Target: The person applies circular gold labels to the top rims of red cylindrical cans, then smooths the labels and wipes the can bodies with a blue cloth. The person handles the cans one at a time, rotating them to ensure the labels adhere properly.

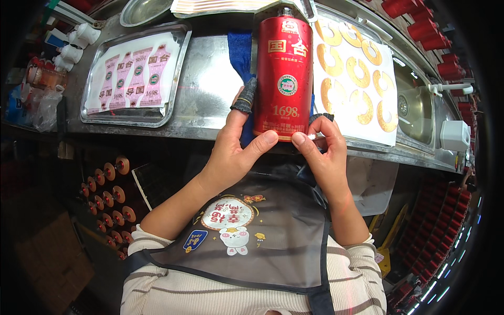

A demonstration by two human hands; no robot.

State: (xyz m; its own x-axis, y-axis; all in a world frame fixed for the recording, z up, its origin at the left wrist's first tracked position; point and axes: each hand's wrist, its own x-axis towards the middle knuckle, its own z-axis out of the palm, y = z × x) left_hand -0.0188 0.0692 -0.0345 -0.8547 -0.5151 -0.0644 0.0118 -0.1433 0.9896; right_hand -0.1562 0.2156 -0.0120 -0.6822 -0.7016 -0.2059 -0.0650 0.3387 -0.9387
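A red bottle (284,79) with gold lettering and a round green-and-white emblem is held between my two hands, its neck pointing away from me over the steel bench. My left hand (233,144) grips its lower left side, thumb pressed on the base edge and a dark cover on one finger. At the lower right, my right hand (325,149) has its thumb on the base edge and fingers curled round the side, also with a dark finger cover. Behind the bottle lies a blue cloth (240,52), partly hidden by it.
On the left, a clear tray (181,68) bears pink printed label sheets (134,71). A white sheet of gold C-shaped labels (359,71) lies right, beside a steel sink (431,118) with a tap. A metal bowl (126,20) stands at the back; red bottles (438,220) fill racks at right.
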